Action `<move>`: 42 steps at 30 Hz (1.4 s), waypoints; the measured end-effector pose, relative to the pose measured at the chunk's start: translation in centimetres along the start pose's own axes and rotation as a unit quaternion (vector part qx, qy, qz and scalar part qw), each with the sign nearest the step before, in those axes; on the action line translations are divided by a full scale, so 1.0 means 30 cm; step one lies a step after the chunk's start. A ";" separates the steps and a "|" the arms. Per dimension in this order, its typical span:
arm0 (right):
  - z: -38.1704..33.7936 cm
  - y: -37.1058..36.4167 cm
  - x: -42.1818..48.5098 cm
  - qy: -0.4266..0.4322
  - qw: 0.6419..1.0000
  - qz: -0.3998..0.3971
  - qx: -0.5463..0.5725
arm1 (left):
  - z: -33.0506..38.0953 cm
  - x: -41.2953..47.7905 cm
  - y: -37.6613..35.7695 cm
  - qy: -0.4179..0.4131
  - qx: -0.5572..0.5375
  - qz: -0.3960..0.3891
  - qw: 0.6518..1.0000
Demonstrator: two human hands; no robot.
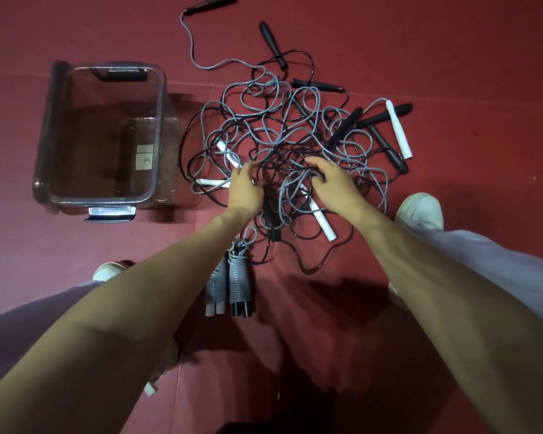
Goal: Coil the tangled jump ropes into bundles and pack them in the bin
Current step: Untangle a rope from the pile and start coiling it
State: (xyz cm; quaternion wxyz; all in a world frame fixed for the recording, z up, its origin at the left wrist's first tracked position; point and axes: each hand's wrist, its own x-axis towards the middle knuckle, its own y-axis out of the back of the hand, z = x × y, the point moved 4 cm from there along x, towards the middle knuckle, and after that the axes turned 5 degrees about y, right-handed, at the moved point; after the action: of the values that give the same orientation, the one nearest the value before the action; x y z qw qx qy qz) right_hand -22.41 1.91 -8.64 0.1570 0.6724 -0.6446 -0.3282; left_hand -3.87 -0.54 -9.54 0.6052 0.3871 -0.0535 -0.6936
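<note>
- While the tangled jump ropes (273, 133) lay heaped on the red floor (452, 57), right of the empty bin (161, 120), the left hand (245, 191) pinched dark strands and the right hand (334, 186), close beside it, hooked a grey loop.
- Pulling those apart blind would likely cinch a knot tighter.
- A white handle (322, 219) under the right wrist could snag crossing cords.
- Dragged slack might catch the two coiled bundles (232, 283) between the forearms and loosen them.
</note>
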 end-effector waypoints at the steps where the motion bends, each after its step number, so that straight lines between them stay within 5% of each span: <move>1: 0.006 -0.005 0.023 -0.001 1.000 -0.003 -0.025 | 0.015 0.013 0.006 -0.032 0.040 0.005 0.999; 9: -0.001 -0.017 0.176 -0.038 0.994 0.025 -0.097 | 0.026 0.139 -0.027 -0.081 0.295 -0.036 0.951; 13: 0.000 -0.033 0.222 -0.055 0.988 -0.045 -0.138 | 0.036 0.133 -0.005 -0.103 0.142 0.013 0.984; 16: 0.009 -0.042 0.206 -0.079 0.992 -0.015 -0.099 | 0.029 0.114 0.018 -0.052 -0.027 -0.007 0.998; 20: -0.008 -0.014 0.205 -0.064 0.992 0.066 -0.081 | -0.014 0.088 0.002 -0.040 0.084 -0.069 0.993; 25: 0.024 -0.018 0.286 -0.115 0.986 -0.035 -0.118 | -0.014 0.075 -0.023 -0.047 0.100 -0.129 0.985; 28: 0.024 -0.008 0.298 -0.077 0.987 -0.004 -0.142 | 0.010 0.086 -0.017 -0.065 0.101 -0.100 0.988; 31: -0.033 0.021 0.252 0.003 0.999 0.021 -0.041 | 0.036 0.091 0.018 -0.087 0.132 -0.005 0.987; 35: -0.161 0.100 0.141 0.049 0.987 -0.036 0.146 | 0.141 0.028 0.083 -0.138 0.058 0.044 0.988; 38: -0.283 0.195 0.045 0.092 0.985 -0.067 0.131 | 0.235 -0.028 0.115 -0.213 0.082 0.000 0.973; 42: -0.464 0.350 -0.079 0.121 0.985 -0.053 0.114 | 0.328 -0.164 0.200 -0.202 -0.043 -0.096 0.974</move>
State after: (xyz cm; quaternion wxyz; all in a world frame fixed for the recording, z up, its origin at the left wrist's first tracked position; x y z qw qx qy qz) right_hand -21.35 -0.01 8.81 0.1385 0.7536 -0.6177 -0.1770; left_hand -5.16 -1.65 2.89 0.5285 0.2159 -0.1074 -0.8140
